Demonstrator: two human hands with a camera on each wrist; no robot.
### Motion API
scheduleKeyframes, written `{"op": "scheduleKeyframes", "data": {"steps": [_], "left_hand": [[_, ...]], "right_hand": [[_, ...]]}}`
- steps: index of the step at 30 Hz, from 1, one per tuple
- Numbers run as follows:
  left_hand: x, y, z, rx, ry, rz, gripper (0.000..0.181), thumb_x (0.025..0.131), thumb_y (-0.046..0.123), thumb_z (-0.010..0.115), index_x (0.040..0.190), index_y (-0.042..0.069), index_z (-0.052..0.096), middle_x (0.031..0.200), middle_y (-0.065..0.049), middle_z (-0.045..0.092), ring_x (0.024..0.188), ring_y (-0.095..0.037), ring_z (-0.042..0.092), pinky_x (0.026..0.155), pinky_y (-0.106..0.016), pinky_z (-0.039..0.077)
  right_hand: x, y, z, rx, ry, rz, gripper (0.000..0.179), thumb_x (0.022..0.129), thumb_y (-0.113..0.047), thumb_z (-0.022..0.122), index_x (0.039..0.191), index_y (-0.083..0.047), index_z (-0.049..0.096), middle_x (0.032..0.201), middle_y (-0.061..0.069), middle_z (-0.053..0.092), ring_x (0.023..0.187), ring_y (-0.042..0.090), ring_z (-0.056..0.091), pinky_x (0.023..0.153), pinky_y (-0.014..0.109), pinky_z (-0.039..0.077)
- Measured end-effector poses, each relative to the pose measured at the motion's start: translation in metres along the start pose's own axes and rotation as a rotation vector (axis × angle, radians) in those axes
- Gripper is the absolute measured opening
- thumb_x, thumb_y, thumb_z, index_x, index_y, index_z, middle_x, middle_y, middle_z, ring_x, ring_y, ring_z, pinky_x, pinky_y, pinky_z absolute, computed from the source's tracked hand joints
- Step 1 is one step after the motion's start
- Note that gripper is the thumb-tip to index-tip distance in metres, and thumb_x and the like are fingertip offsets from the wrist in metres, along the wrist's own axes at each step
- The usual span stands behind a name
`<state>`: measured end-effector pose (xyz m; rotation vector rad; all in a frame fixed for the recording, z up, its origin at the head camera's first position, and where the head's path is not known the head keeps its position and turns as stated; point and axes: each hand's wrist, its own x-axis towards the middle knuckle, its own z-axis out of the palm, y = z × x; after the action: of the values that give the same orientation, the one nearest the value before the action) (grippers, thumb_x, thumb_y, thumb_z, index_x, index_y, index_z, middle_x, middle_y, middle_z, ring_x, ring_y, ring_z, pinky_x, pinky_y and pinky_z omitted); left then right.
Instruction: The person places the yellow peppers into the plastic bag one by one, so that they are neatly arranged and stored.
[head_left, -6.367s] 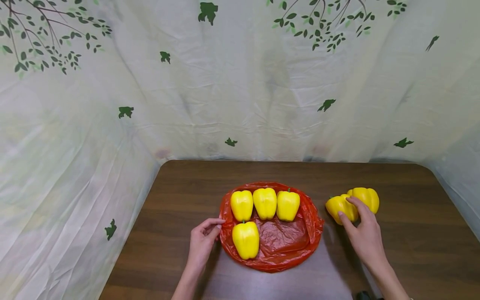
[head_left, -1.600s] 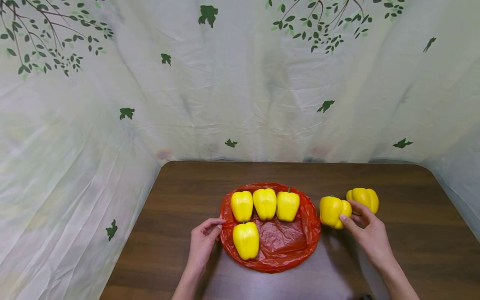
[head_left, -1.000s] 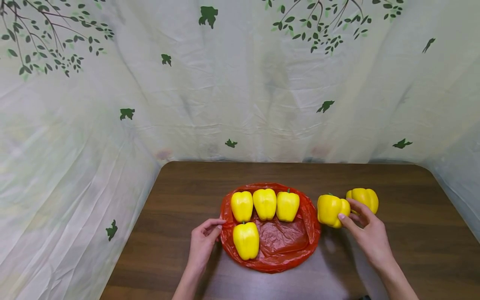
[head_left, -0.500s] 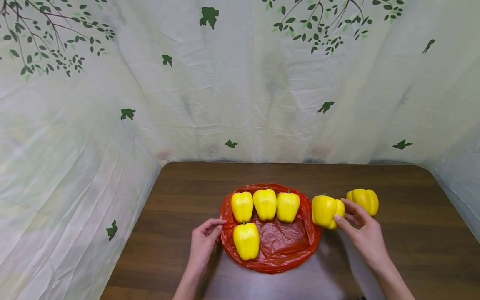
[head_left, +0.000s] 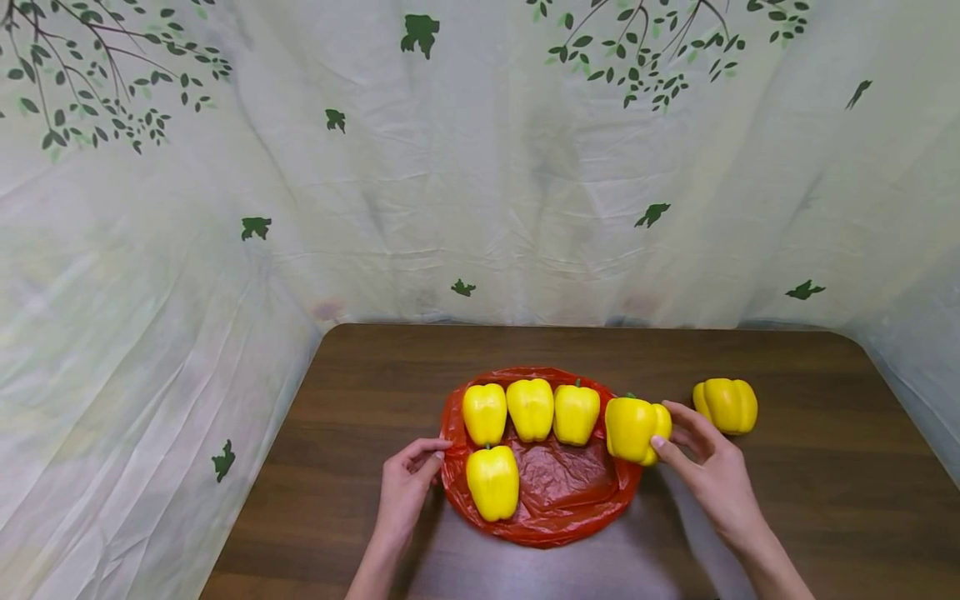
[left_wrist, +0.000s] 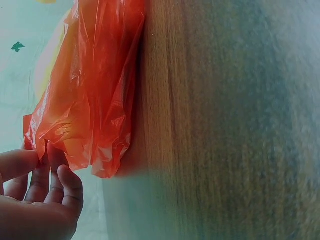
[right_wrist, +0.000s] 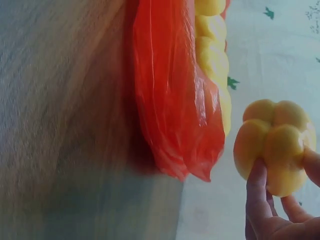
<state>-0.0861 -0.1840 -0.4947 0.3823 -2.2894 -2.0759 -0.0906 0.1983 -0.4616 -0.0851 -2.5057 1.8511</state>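
Observation:
A red plastic bag (head_left: pixel 570 483), its mouth spread wide, stands on the table with several yellow bell peppers (head_left: pixel 492 483) in it: three in a row at the back, one at the front left. My left hand (head_left: pixel 405 483) pinches the bag's left rim between thumb and fingers, as the left wrist view also shows. In my right hand (head_left: pixel 712 475) is another yellow bell pepper (head_left: pixel 632 429), gripped by thumb and fingers and raised over the bag's right rim. The right wrist view shows this pepper's lobed end, apart from the bag.
One more yellow bell pepper (head_left: pixel 726 406) lies on the brown wooden table (head_left: pixel 825 467), behind and right of my right hand. A pale curtain (head_left: pixel 510 167) with green leaf prints hangs behind the table and at its sides.
My right hand has picked up one of two peppers at the right and carried it left, now over the bag's right rim. The left hand keeps its place on the bag.

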Motion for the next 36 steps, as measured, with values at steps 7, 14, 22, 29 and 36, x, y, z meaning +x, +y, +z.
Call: {"op": "scheduleKeyframes", "data": {"steps": [7,14,22,29,36], "left_hand": [[-0.001,0.000,0.001,0.000,-0.001,0.004,0.017,0.095,0.004,0.062,0.108,0.003,0.073,0.108,-0.013,0.066,0.077,-0.025,0.057,0.067,-0.028,0.051],[-0.001,0.001,0.003,-0.011,-0.005,0.017,0.017,0.094,0.002,0.062,0.107,0.002,0.073,0.106,-0.013,0.066,0.074,-0.022,0.056,0.065,-0.027,0.051],[0.001,0.001,0.002,-0.006,-0.007,-0.003,0.018,0.095,0.003,0.061,0.108,0.003,0.073,0.109,-0.012,0.066,0.075,-0.022,0.056,0.066,-0.028,0.051],[0.002,0.000,0.002,-0.009,-0.009,0.000,0.018,0.095,0.003,0.061,0.108,0.003,0.073,0.109,-0.012,0.066,0.076,-0.023,0.057,0.067,-0.028,0.051],[0.002,0.000,0.002,-0.006,-0.008,-0.003,0.018,0.095,0.004,0.062,0.108,0.003,0.073,0.108,-0.012,0.066,0.076,-0.023,0.057,0.067,-0.028,0.051]], "right_hand": [[-0.002,0.001,0.009,0.025,-0.037,-0.004,0.058,0.092,-0.029,0.070,0.142,-0.009,0.048,0.138,0.010,0.051,0.103,0.009,0.059,0.080,0.019,0.051],[-0.003,0.000,0.020,0.045,-0.074,0.012,0.058,0.091,-0.030,0.071,0.141,-0.009,0.049,0.139,0.011,0.050,0.107,0.018,0.058,0.081,0.021,0.052],[-0.004,-0.002,0.032,0.082,-0.121,0.047,0.059,0.090,-0.030,0.072,0.140,-0.009,0.049,0.140,0.010,0.049,0.111,0.029,0.056,0.082,0.025,0.053],[-0.006,-0.003,0.042,0.124,-0.142,0.080,0.058,0.088,-0.027,0.075,0.138,-0.010,0.051,0.139,0.012,0.049,0.110,0.034,0.056,0.079,0.033,0.056],[-0.009,-0.003,0.049,0.097,-0.159,0.116,0.057,0.088,-0.028,0.075,0.138,-0.012,0.052,0.140,0.010,0.048,0.110,0.032,0.056,0.082,0.030,0.054]]}}
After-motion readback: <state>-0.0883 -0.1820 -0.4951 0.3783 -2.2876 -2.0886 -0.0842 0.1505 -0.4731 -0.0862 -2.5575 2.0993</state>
